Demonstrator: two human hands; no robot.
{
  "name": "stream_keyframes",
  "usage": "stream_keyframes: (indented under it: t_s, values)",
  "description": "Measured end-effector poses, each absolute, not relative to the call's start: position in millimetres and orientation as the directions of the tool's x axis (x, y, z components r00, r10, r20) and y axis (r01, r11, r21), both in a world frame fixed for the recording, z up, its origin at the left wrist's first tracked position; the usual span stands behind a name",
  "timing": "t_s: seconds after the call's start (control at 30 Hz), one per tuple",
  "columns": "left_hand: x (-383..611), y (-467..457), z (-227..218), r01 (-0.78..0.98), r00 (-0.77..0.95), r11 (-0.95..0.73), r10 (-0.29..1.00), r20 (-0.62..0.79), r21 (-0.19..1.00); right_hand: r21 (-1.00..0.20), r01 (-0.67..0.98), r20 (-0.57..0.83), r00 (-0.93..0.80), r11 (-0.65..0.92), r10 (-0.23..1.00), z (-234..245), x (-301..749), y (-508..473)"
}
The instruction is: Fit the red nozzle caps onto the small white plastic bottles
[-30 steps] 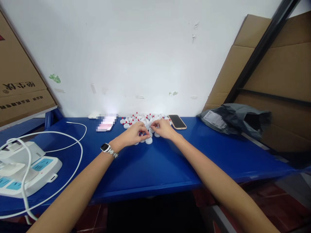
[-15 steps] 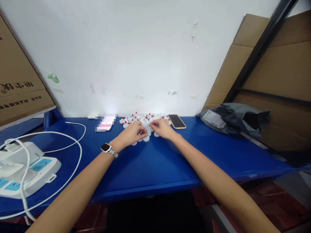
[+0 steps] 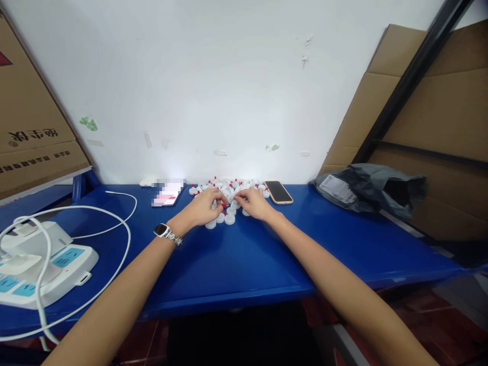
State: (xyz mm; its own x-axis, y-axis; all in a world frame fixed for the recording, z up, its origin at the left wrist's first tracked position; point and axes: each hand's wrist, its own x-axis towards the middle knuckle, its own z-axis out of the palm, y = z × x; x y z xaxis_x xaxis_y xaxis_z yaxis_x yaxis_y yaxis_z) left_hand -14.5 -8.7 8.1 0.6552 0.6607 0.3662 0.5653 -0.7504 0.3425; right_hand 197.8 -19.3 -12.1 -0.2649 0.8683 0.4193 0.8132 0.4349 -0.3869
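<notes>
A heap of small white round caps (image 3: 230, 219), several with red tips, lies on the blue table (image 3: 229, 259) against the wall. My left hand (image 3: 208, 206) reaches over the heap's near left side, its fingers curled together with a bit of red just under the fingertips. Opposite it, my right hand (image 3: 253, 202) bends in from the right, thumb and forefinger pinched close to the white caps. The fingertips of both hands almost meet above the pile. Whatever they pinch is too small to make out. A watch (image 3: 162, 230) sits on my left wrist.
Left of the heap lies a lit phone (image 3: 171, 193); a dark-screened phone (image 3: 278, 192) lies right of it. A white power strip (image 3: 72, 272) with a looping white cable (image 3: 127, 244) takes up the left side. A grey plastic bag (image 3: 366, 188) rests at the right, near cardboard (image 3: 438, 117).
My left hand has shifted slightly left and lifted from the near caps, showing more of them. My right hand stays nearly in place, still pinched. The camera view has moved a little.
</notes>
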Motion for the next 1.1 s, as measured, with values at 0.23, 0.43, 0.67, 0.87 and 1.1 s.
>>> stream_keyframes:
  t_s: [0.23, 0.43, 0.67, 0.87, 1.1]
  values:
    - [-7, -1, -6, 0.588, 0.696, -0.783, 0.618, 0.365, 0.204, -0.369, 0.839, 0.382, -0.254, 0.399, 0.888, -13, 197, -18]
    - [-3, 2, -7, 0.56, 0.726, -0.798, 0.602, 0.332, 0.224, -0.396, 0.841, 0.378, -0.218, 0.37, 0.9, -10, 197, -22]
    - [-14, -9, 7, 0.587, 0.638, -0.765, 0.639, 0.43, 0.266, -0.407, 0.78, 0.444, -0.287, 0.476, 0.849, 0, 194, -36]
    - [-14, -13, 9, 0.572, 0.699, -0.786, 0.617, 0.362, 0.235, -0.4, 0.774, 0.396, -0.337, 0.491, 0.854, -4, 194, -34]
    - [-12, -11, 8, 0.583, 0.693, -0.785, 0.615, 0.377, 0.208, -0.424, 0.827, 0.378, -0.208, 0.368, 0.902, 9, 212, -34]
